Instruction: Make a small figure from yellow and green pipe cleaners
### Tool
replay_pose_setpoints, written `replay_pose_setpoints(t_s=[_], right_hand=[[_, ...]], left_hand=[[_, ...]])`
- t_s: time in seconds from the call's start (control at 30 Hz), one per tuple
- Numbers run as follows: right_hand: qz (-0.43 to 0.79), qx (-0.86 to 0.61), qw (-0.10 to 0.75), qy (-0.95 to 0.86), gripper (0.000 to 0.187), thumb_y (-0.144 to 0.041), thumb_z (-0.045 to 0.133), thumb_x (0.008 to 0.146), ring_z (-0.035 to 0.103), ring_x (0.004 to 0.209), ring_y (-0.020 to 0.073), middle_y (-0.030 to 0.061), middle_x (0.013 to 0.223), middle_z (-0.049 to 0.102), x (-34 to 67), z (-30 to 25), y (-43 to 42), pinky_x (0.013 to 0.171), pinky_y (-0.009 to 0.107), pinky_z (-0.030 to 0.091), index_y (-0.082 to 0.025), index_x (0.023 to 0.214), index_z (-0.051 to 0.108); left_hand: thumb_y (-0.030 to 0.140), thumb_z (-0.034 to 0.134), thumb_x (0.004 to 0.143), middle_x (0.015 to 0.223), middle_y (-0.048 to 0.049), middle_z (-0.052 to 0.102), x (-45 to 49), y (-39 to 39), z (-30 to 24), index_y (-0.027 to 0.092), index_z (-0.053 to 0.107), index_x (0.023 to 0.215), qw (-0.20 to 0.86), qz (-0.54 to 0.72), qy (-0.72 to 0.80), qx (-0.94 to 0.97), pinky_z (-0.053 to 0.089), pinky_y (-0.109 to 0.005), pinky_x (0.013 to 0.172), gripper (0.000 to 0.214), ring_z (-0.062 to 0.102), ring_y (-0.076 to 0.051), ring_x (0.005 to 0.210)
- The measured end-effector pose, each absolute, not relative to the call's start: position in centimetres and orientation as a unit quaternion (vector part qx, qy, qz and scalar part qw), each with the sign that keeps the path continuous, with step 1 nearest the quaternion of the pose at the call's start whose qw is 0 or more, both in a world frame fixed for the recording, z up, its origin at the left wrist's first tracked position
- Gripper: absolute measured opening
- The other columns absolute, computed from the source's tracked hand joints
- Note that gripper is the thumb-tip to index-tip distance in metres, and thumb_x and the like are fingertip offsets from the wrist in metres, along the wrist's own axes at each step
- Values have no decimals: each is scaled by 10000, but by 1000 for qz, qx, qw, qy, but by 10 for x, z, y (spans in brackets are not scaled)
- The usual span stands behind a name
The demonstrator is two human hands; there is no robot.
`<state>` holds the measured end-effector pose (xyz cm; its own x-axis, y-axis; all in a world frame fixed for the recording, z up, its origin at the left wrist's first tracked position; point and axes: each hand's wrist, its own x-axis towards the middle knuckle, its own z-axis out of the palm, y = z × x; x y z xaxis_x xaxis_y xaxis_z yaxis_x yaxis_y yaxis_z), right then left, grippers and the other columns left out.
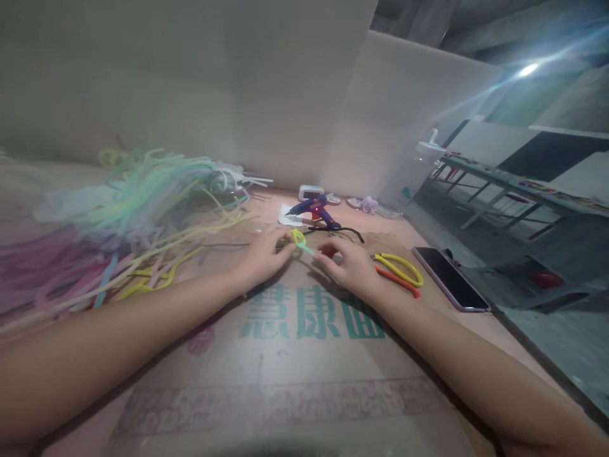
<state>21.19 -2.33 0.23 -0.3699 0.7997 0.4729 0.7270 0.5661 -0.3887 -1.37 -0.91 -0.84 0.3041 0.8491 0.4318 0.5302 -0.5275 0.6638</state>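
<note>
My left hand rests on the cardboard sheet, its fingers pinched on a small yellow-green pipe-cleaner loop. My right hand lies close to the right of it, fingers curled and pinched on the loop's green tail; something small and red shows at its fingertips. Both forearms stretch in from the bottom corners. A blue glue gun with a lit red lamp stands just beyond the hands on a white scrap.
A heap of coloured pipe cleaners fills the left of the table. Yellow-and-orange handled scissors lie right of my right hand, a phone beyond them near the table's right edge. A white wall stands behind.
</note>
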Motion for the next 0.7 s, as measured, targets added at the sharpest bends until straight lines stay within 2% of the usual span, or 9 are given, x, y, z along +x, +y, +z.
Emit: replay_pose_setpoints(t_s=[0.17,0.4,0.57,0.7], right_hand=[[38,-443,272,-853,186,-357,619,921,651,834,213,62,889,744,212,-1,-22,774,336,452,-219,975,732],[18,-447,261,-856,127,-267,601,904,625,799,205,55,842,720,212,-6,-16,758,327,439,-214,927,714],[-21,-445,287,-848,110,-220,582,894,602,887,239,76,893,699,213,-6,-12,831,366,431,-194,917,686],[-77,-436,307,-842,137,-247,572,912,561,983,275,107,963,660,212,-3,-13,894,413,409,-190,900,696]], left_hand=[[259,529,884,1079,-83,641,-15,-10,-8,186,599,903,211,391,442,779,442,-428,993,103,583,-258,1086],[265,526,881,1117,-90,648,-16,-8,-10,190,607,882,201,393,423,791,440,-430,1021,111,581,-259,1128],[293,528,866,954,-59,682,-14,-10,-9,185,621,857,215,351,440,798,478,-384,878,143,616,-241,943],[342,539,867,970,-52,706,-14,-10,-10,186,662,922,242,331,450,793,476,-372,864,206,629,-240,927]])
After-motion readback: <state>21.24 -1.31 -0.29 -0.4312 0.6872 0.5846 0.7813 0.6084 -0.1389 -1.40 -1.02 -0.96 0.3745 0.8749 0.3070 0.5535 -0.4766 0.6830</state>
